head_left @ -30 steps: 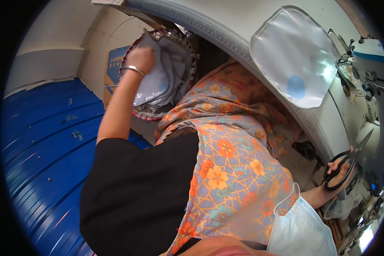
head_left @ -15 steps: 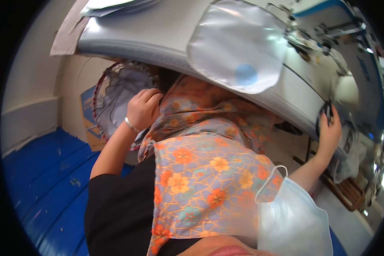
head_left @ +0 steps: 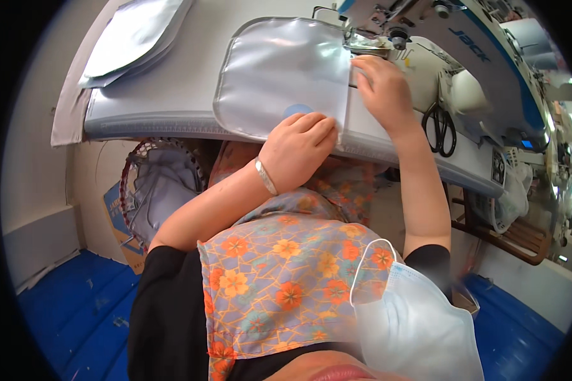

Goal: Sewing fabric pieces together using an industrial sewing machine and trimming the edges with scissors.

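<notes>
A silver, slightly shiny sheet [head_left: 279, 70] with rounded corners and a grey bound edge lies on the sewing table. My left hand [head_left: 302, 147] grips its near right corner, the fingers closed together and partly covering a blue round spot [head_left: 297, 110]. At the sheet's far right edge, just beside the sewing machine's needle area [head_left: 368, 43], the thumb and fingers of my right hand [head_left: 384, 92] pinch the material. The fingertips' exact hold is partly hidden. Black-handled scissors [head_left: 440, 130] lie on the table to the right of my right wrist.
A stack of silver sheets [head_left: 136, 41] lies at the table's far left. The sewing machine [head_left: 470, 51] rises at the right. Below the table's front edge [head_left: 171, 126] stands a round basket [head_left: 162, 184] with grey material in it. A face mask [head_left: 419, 324] hangs in front of me.
My right hand has let go of the scissors and moved left to the sheet. My left hand has come up from below the table onto the sheet's corner. The view has shifted.
</notes>
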Motion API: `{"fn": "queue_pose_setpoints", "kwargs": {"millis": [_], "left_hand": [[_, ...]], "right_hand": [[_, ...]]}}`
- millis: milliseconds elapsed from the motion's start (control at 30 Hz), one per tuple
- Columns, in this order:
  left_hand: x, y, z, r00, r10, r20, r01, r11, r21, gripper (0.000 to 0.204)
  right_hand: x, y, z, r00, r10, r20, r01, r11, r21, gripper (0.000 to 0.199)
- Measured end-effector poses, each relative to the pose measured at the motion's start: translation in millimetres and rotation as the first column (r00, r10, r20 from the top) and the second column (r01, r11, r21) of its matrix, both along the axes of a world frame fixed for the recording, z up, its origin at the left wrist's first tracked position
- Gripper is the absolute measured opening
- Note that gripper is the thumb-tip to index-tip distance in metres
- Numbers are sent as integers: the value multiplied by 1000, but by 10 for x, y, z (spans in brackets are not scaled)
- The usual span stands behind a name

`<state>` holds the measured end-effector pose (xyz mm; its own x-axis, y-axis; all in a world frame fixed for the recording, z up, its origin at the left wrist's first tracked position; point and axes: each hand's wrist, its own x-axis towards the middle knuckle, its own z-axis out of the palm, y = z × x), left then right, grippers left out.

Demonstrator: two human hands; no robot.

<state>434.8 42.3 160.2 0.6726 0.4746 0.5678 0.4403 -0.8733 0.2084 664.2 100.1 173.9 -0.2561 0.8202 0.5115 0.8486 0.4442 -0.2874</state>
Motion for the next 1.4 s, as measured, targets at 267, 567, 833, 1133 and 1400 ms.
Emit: {"fn": "queue_pose_setpoints", "kwargs": {"millis": [267, 567, 833, 1133, 1400], "left_hand": [[-11, 6, 57, 999, 20, -45, -20, 1000, 1, 32], [67, 298, 113, 996, 68, -53, -69, 997, -26, 32], [136, 730, 69, 995, 61, -80, -63, 998, -21, 26], [230, 1292, 62, 988, 75, -137, -76, 997, -1, 25], [185, 1567, -17, 974, 183, -130, -176, 982, 63, 28]], "right_hand": [[-101, 51, -130, 996, 79, 46, -83, 992, 91, 30], [-133, 29, -113, 996, 59, 71, -67, 991, 114, 31], [-145, 17, -127, 994, 42, 101, -55, 990, 132, 31], [-180, 100, -73, 989, -40, 141, 24, 993, 117, 34], [-218, 130, -65, 989, -58, 136, 45, 994, 102, 26]]}}
